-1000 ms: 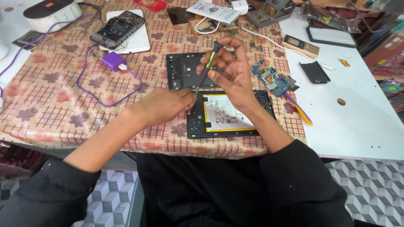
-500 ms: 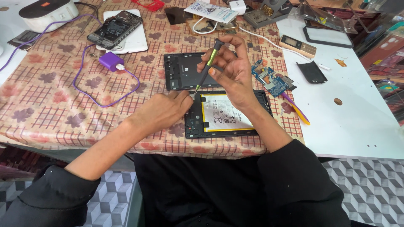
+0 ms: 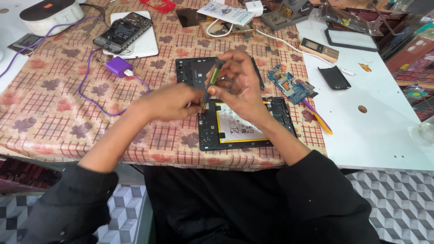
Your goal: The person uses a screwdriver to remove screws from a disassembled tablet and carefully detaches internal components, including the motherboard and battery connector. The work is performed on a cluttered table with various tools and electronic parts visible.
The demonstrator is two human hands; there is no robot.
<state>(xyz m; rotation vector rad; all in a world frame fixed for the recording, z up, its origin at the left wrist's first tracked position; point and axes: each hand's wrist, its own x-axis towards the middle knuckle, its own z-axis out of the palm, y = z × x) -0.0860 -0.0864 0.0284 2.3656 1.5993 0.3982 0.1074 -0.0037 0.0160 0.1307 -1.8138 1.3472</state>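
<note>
Hands are brought close together over the patterned tablecloth point(image 3: 54, 113), above the upper left corner of an opened tablet point(image 3: 246, 124) that lies flat near the table's front edge, its white battery exposed. The right hand point(image 3: 242, 86) is raised with the wrist bent and the forearm angled in from the lower right; its fingers are closed around a slim screwdriver point(image 3: 211, 81) with a green and black handle, which is held nearly upright, tip down. The left hand point(image 3: 169, 101) is stretched in from the lower left, palm down, and its fingertips are pinched at the screwdriver's tip, just above the tablet's frame; whether something small is gripped there cannot be told. Both forearms are bare below dark sleeves.

Behind the hands a black back cover point(image 3: 194, 72) is laid, partly hidden by them. Just right of the tablet a blue circuit board point(image 3: 287, 86) and a purple and yellow pry tool point(image 3: 318, 118) are seen. Farther left, a purple charger point(image 3: 119, 66) with its cable and a dismantled phone point(image 3: 123, 31) are set on the cloth.
</note>
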